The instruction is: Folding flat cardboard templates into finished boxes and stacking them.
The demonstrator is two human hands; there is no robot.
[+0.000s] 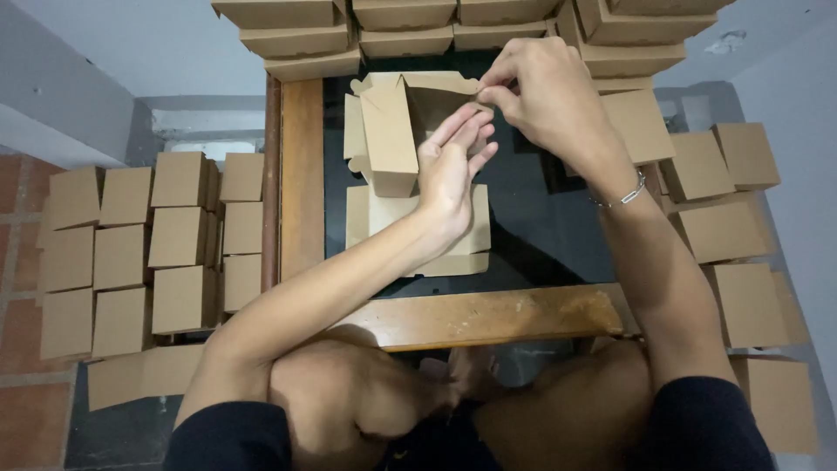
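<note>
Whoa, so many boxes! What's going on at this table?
A seated person is folding a brown cardboard box on a dark table. The left hand presses flat against its side while the right hand pinches a flap at the top edge. A flat unfolded blank lies beneath. Finished boxes sit stacked on all sides.

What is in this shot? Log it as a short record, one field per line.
Left hand: open, flat against the half-folded cardboard box
Right hand: pinching the box's top flap
Under the box: flat cardboard blanks on the dark table top
Left side: rows of folded boxes on the floor
Far edge: stacked boxes
</note>
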